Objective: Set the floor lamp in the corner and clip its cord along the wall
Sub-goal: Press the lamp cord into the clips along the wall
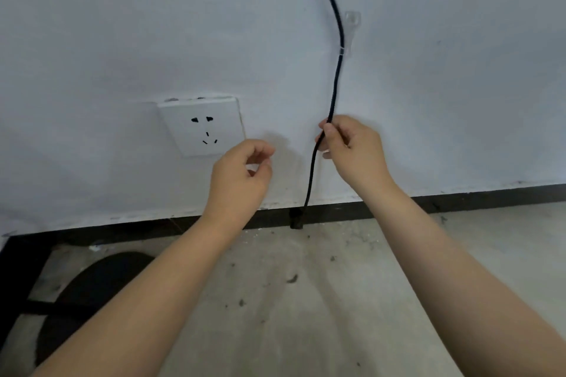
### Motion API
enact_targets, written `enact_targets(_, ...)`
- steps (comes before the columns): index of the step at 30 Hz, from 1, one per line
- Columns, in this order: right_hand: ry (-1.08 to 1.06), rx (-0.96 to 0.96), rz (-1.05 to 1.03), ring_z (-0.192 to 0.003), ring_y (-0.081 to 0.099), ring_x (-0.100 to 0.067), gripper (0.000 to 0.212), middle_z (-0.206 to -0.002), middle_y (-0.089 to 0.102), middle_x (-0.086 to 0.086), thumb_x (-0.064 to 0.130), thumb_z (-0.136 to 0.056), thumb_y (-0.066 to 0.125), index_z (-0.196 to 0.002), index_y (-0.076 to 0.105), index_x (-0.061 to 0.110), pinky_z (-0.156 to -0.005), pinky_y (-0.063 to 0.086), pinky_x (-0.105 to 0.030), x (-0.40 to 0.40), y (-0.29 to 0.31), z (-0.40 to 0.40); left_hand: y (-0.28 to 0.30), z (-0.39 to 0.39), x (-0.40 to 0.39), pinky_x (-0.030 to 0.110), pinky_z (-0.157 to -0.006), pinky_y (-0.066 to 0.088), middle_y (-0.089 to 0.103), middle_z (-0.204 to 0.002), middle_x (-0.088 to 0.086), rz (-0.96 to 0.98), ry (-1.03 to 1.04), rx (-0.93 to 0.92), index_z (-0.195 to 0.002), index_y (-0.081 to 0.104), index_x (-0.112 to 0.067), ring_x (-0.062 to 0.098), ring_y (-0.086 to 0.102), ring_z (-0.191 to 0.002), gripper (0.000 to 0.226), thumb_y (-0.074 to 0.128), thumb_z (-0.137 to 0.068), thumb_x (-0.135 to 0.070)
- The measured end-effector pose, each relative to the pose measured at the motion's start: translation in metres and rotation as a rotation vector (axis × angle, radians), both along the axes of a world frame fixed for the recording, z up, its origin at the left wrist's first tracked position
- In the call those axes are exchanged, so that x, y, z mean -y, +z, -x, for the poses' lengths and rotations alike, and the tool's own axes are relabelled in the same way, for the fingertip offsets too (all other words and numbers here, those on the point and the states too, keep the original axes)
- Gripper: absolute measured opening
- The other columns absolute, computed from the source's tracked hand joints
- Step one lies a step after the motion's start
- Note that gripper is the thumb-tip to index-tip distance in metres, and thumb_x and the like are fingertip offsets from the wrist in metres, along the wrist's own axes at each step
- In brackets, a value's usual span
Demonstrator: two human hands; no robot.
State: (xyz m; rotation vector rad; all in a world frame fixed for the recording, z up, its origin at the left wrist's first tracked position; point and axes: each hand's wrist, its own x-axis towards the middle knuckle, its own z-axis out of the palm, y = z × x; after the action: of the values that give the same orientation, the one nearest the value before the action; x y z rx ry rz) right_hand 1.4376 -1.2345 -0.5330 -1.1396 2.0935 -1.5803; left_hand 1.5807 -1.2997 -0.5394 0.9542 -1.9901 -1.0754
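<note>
A black cord (pixel 336 70) runs down the white wall from the top edge. It passes through a clear clip (pixel 347 40) stuck to the wall. My right hand (pixel 352 147) pinches the cord below the clip. Under my hand the cord hangs to its black plug (pixel 296 220), which dangles in front of the dark skirting. My left hand (pixel 242 174) hovers to the left of the cord, fingers curled with thumb and fingertips close together, nothing visible in them. The lamp's round black base (pixel 92 288) stands on the floor at the lower left.
A white wall socket (pixel 202 127) sits left of my left hand, nothing plugged in. A dark skirting board (pixel 459 200) lines the wall's foot. The concrete floor (pixel 306 300) has dust and small debris. The room corner is at the far left.
</note>
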Motion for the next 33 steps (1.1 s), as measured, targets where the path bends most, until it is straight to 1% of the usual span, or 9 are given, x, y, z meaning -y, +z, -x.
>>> enact_targets(4,0.099,0.229,-0.023,-0.044,0.058,0.004,0.024,-0.063,0.057,0.002,0.005,-0.089,0.045,-0.07,0.054,0.016,-0.046,0.05,-0.009,0.006,-0.001,-0.006,-0.033,-0.019,-0.001,-0.003,-0.058,0.038,0.061,-0.089,-0.004,-0.081,-0.017,0.139,-0.095,0.065,-0.004,0.006,0.055,-0.079,0.017,0.054,-0.086,0.005)
enact_targets(7,0.171,0.326,-0.079,-0.047,0.061,0.0,0.023,-0.065,0.059,-0.001,0.007,-0.088,0.049,-0.068,0.057,0.013,-0.05,0.053,-0.013,0.009,-0.004,-0.009,-0.057,-0.032,-0.002,0.008,-0.076,0.037,0.065,-0.111,0.012,-0.143,-0.031,0.222,-0.11,0.061,0.001,0.018,0.058,-0.098,0.024,0.053,-0.087,0.004)
enact_targets(11,0.212,0.364,-0.205,-0.064,0.062,-0.011,0.013,-0.069,0.058,-0.003,0.012,-0.089,0.049,-0.086,0.06,0.005,-0.062,0.055,-0.018,0.013,-0.028,-0.022,-0.082,-0.036,0.0,0.021,-0.098,0.037,0.054,-0.133,0.015,-0.223,-0.103,0.349,-0.127,0.05,-0.004,0.024,0.051,-0.122,0.036,0.047,-0.091,0.001)
enact_targets(17,0.194,0.571,-0.198,-0.068,0.064,-0.015,0.029,-0.075,0.06,-0.004,0.015,-0.095,0.038,-0.073,0.057,0.016,-0.066,0.057,-0.021,0.015,-0.045,-0.032,-0.11,-0.041,-0.006,0.028,-0.106,0.031,0.038,-0.145,0.016,-0.291,-0.137,0.408,-0.138,0.032,-0.007,0.028,0.039,-0.13,0.044,0.039,-0.095,-0.001)
enact_targets(21,0.31,0.759,-0.157,-0.057,0.069,-0.013,0.033,-0.056,0.068,0.002,0.012,-0.096,0.035,-0.071,0.057,0.012,-0.058,0.06,-0.023,0.012,-0.047,-0.035,-0.113,-0.04,-0.007,0.037,-0.109,0.03,0.037,-0.145,0.016,-0.275,-0.154,0.394,-0.139,0.029,-0.006,0.028,0.036,-0.132,0.046,0.042,-0.095,-0.008)
enact_targets(24,0.314,0.785,-0.117,-0.059,0.071,-0.013,0.028,-0.05,0.068,0.005,0.003,-0.092,0.039,-0.07,0.055,0.011,-0.056,0.06,-0.022,0.011,-0.051,-0.037,-0.114,-0.04,-0.005,0.041,-0.099,0.042,0.064,-0.114,0.016,-0.281,-0.14,0.339,-0.117,0.054,-0.005,0.03,0.057,-0.106,0.025,0.04,-0.096,-0.009)
enact_targets(27,0.198,0.682,-0.125,-0.055,0.069,-0.01,0.026,-0.062,0.063,-0.002,0.005,-0.09,0.044,-0.068,0.054,0.014,-0.052,0.058,-0.02,0.015,-0.059,-0.034,-0.115,-0.052,-0.003,0.036,-0.066,0.044,0.059,-0.079,0.019,-0.178,-0.177,0.427,-0.089,0.055,-0.005,0.025,0.051,-0.072,0.017,0.042,-0.096,-0.013)
enact_targets(30,0.102,0.423,-0.218,-0.044,0.063,-0.003,0.025,-0.067,0.057,-0.006,0.007,-0.089,0.046,-0.066,0.052,0.016,-0.049,0.057,-0.016,0.025,-0.065,-0.031,-0.115,-0.066,-0.001,0.032,-0.06,0.034,0.059,-0.087,0.024,0.003,-0.212,0.54,-0.093,0.052,0.005,0.03,0.051,-0.075,0.022,0.04,-0.096,-0.013)
enact_targets(33,0.077,0.357,-0.24,-0.038,0.06,-0.002,0.023,-0.062,0.056,-0.006,0.004,-0.084,0.052,-0.063,0.054,0.014,-0.044,0.055,-0.014,0.033,-0.068,-0.035,-0.112,-0.075,0.006,0.033,-0.061,0.036,0.06,-0.09,0.024,0.078,-0.177,0.509,-0.096,0.055,0.008,0.034,0.055,-0.082,0.023,0.042,-0.096,-0.011)
